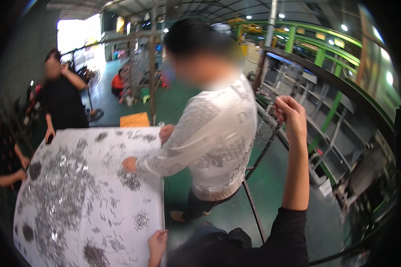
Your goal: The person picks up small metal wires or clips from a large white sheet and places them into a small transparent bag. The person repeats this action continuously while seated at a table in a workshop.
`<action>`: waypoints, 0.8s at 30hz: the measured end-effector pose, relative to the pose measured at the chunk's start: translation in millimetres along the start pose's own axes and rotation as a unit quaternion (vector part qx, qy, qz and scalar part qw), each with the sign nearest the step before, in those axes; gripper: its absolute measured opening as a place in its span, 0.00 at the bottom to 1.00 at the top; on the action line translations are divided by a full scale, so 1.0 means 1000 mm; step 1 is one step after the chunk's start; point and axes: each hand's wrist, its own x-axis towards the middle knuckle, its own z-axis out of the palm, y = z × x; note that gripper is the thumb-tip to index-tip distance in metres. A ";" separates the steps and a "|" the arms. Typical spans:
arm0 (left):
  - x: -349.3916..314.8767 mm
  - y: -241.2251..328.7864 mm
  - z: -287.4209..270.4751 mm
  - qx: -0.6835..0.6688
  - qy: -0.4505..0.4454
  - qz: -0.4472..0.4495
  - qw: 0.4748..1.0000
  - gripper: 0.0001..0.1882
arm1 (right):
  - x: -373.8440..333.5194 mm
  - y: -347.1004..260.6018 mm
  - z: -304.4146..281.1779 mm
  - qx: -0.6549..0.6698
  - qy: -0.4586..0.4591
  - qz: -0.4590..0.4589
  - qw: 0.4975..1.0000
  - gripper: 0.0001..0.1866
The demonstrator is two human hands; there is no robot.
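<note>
My right hand is raised to the right, well above the floor, beside a dark metal frame. Its fingers are curled in with the tips together; whether anything small is between them cannot be made out. My left hand is at the near right edge of a white-covered table, fingers pinched together on something too small to name. Near it on the table lie a loose cluster of thin dark metal pieces and a denser dark pile. A large spread of small shiny metal pieces covers the table's left part.
Beside the table a person in a white patterned top reaches over a small pile. Two more people stand along its far left side, one in black. An orange sheet lies at the far edge. A dark metal frame stands to the right.
</note>
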 end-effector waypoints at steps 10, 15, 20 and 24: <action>0.025 -0.038 -0.007 0.102 -0.098 -0.017 0.990 0.08 | 0.045 0.013 -0.095 -0.140 0.118 -0.010 0.983 0.07; 0.026 -0.038 -0.017 0.033 -0.111 -0.041 0.992 0.09 | 0.062 0.039 -0.138 -0.172 0.166 -0.015 0.971 0.07; 0.024 -0.041 -0.019 -0.001 -0.079 -0.016 0.997 0.09 | 0.091 0.061 -0.169 -0.185 0.166 -0.036 0.968 0.07; 0.015 -0.041 -0.021 0.006 -0.054 -0.058 0.997 0.11 | 0.126 0.080 -0.190 -0.240 0.184 -0.060 0.951 0.08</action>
